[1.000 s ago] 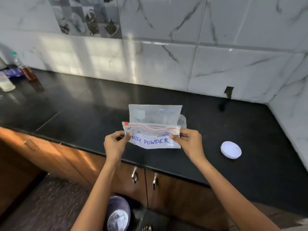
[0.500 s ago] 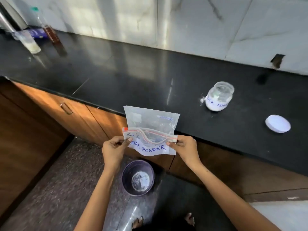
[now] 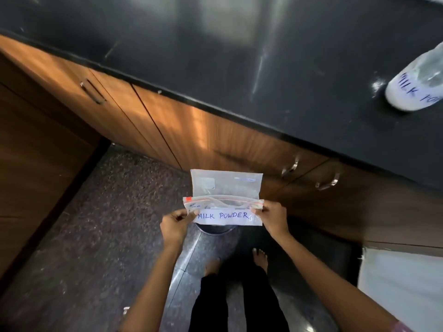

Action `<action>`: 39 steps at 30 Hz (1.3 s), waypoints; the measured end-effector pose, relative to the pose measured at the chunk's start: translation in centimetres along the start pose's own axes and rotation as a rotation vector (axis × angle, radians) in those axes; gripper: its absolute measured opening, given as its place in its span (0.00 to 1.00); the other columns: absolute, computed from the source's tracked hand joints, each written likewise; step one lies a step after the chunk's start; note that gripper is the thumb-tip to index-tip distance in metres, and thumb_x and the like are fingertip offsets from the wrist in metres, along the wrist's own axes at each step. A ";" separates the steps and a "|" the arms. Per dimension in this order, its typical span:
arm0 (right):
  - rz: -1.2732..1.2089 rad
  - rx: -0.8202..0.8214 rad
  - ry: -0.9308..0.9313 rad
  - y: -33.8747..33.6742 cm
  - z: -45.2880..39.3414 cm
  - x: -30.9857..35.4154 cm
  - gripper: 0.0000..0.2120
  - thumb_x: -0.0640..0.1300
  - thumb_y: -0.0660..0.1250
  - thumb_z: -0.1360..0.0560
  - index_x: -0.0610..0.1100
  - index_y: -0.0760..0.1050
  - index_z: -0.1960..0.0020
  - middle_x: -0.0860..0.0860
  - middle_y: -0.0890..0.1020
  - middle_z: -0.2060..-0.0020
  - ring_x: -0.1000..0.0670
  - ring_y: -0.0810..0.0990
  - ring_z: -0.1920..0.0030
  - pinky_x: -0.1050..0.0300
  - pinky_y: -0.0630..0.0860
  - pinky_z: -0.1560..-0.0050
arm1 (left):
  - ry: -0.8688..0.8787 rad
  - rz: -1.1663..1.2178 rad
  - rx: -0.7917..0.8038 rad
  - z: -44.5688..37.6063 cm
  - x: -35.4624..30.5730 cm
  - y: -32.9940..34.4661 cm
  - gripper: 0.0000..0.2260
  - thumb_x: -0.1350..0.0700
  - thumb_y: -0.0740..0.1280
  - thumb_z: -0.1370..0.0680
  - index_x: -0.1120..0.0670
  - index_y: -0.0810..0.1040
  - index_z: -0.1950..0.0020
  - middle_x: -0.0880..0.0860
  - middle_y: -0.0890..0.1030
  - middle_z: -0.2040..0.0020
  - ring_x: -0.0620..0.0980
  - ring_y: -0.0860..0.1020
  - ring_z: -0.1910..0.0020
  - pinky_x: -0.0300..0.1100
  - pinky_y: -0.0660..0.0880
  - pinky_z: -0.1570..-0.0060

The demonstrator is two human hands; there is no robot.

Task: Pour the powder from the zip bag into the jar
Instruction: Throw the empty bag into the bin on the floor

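Observation:
I hold a clear zip bag (image 3: 225, 195) labelled "MILK POWDER" in front of me, folded over at its zip strip, which gapes slightly. My left hand (image 3: 176, 224) pinches its left end and my right hand (image 3: 273, 218) pinches its right end. The bag looks almost empty and hangs over the floor, away from the counter. The glass jar (image 3: 418, 88), also marked "MILK POWDER" and holding white powder at its bottom, stands open on the black counter (image 3: 239, 56) at the far right edge of view. A little spilled powder lies beside the jar.
Wooden cabinet doors with metal handles (image 3: 290, 167) run below the counter edge. A dark bin (image 3: 214, 230) stands on the floor right under the bag, mostly hidden by it. My bare feet (image 3: 260, 256) are on the dark tiled floor. A white surface (image 3: 402, 286) sits at lower right.
The view has tilted down and left from the counter toward the floor. The bag, held the same way by both hands, now hangs over the bin; the jar slid to the right edge and the white lid left view.

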State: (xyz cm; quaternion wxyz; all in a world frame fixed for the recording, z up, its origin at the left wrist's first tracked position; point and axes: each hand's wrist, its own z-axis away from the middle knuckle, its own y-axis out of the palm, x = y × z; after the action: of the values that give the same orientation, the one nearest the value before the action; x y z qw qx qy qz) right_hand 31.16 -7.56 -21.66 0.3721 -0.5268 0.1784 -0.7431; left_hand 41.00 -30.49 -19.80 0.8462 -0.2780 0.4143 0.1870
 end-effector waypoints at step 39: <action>0.606 0.487 -0.132 31.0 -17.3 -20.3 0.17 0.34 0.60 0.24 0.37 0.72 0.35 0.39 0.69 0.32 0.39 0.71 0.35 0.46 0.70 0.34 | 0.070 -0.467 0.187 -20.8 29.6 15.1 0.14 0.64 0.60 0.21 0.59 0.76 0.36 0.59 0.77 0.35 0.58 0.76 0.39 0.43 0.71 0.46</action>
State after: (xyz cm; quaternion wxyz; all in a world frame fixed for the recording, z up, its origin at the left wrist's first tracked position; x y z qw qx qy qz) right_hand 30.04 -15.16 -61.77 0.6995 -0.3930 0.1199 -0.5847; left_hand 37.68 -29.24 -58.79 0.8738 -0.2930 0.3831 -0.0625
